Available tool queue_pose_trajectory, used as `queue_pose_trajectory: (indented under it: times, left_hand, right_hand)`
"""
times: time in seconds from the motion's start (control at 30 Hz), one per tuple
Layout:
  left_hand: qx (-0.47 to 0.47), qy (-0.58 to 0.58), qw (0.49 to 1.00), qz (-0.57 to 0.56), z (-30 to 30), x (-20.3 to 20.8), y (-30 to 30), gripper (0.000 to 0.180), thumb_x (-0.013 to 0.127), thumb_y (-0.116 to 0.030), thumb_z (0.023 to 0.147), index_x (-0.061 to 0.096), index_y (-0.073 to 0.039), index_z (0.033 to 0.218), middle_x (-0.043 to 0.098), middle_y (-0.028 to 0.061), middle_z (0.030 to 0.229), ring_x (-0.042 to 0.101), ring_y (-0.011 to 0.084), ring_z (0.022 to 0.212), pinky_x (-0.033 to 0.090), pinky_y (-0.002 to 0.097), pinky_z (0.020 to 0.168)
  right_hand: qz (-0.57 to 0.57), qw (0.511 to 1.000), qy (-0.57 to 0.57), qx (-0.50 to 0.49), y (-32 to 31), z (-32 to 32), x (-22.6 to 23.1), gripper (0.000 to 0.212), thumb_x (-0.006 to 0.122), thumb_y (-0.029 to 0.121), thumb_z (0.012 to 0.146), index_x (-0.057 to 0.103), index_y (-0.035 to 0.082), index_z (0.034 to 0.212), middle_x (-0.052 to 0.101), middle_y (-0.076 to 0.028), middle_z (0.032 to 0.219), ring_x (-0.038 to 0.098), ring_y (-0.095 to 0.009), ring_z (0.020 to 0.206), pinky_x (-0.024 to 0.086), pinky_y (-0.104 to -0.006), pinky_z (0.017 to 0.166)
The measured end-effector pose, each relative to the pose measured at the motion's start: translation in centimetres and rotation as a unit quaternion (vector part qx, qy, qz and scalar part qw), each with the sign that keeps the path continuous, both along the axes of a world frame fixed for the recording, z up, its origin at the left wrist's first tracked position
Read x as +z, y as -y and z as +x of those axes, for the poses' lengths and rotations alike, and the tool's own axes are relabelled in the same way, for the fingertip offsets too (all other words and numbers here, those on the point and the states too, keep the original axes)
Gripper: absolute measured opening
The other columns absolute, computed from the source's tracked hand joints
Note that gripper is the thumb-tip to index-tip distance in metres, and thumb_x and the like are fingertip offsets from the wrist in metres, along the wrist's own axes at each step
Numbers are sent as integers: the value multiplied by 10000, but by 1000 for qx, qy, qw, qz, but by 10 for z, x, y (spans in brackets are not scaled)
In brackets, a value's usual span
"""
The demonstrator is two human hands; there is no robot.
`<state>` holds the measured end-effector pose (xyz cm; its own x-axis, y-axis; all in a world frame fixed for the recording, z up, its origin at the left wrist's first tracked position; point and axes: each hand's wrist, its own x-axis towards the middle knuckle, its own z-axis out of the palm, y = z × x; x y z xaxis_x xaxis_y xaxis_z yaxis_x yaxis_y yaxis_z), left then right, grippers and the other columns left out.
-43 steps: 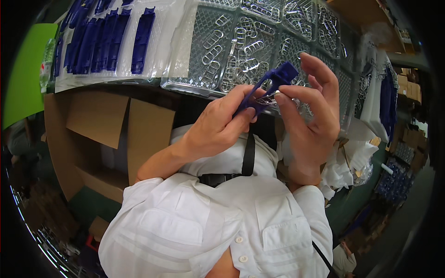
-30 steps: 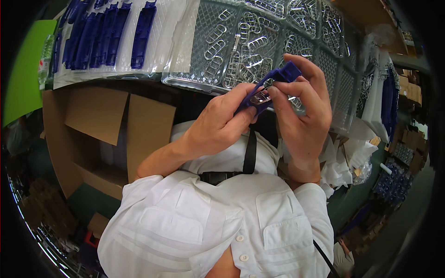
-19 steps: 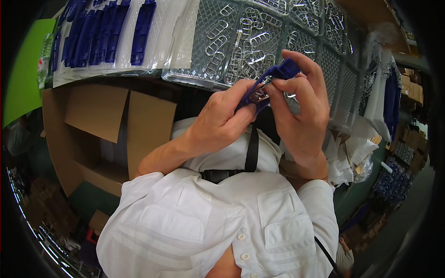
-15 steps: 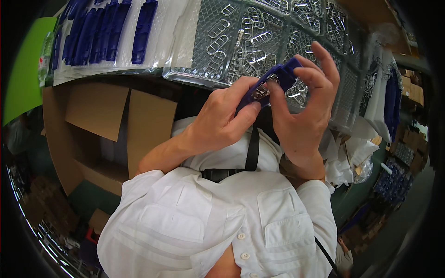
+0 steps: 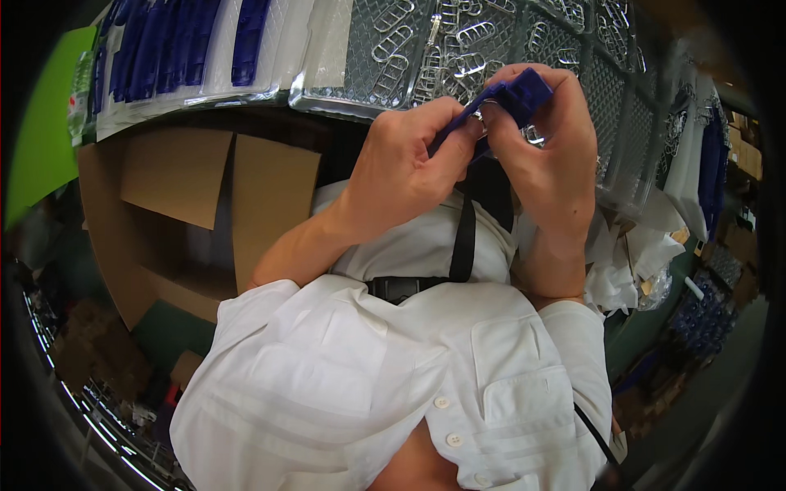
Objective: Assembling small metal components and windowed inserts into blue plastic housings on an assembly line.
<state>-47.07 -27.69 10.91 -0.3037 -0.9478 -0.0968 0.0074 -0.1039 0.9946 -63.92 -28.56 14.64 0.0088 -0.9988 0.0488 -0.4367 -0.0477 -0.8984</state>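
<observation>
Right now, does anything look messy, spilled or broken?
Nothing looks clearly spilled or broken. The crumpled white wrapping on the right looks messiest, because it's bunched up. The metal loops are jumbled, but they lie inside the clear tray.

No words, brand marks, numbers or signs legible anywhere in view, from the centre out to the dim, curved edges. On the clear bottle (image 5: 83, 75) at the far left, just a red-and-white label (image 5: 78, 106), too small and blurred to make out.
</observation>
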Motion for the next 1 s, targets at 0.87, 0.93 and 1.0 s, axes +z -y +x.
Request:
queue_pose_trajectory:
  times: [0.87, 0.93, 1.0]
  left_hand:
    - [-37, 69, 967, -243, 4, 59, -11, 561, 834, -49, 782, 634, 72, 1292, 696, 159, 979, 654, 221, 793, 521, 302, 696]
    - [-38, 71, 968, -239, 2, 61, -12, 560, 835, -47, 782, 634, 71, 1291, 694, 158, 971, 653, 219, 791, 521, 300, 695]
    - [-40, 73, 968, -236, 0, 61, -12, 559, 836, -45, 782, 634, 70, 1290, 691, 157, 963, 653, 217, 789, 521, 297, 694]
  right_hand:
    - [-112, 857, 465, 194, 11, -44, -10, 307, 763, 5, 889, 605, -18, 1151, 671, -231, 1076, 684, -284, 1021, 572, -385, 879]
    - [-113, 848, 478, 201, 13, -45, -15, 301, 764, 4, 888, 602, -14, 1141, 670, -228, 1068, 685, -283, 1014, 573, -387, 878]
    - [-119, 838, 488, 213, 14, -47, -20, 300, 767, 16, 892, 596, -9, 1137, 670, -220, 1064, 684, -280, 1011, 574, -389, 878]
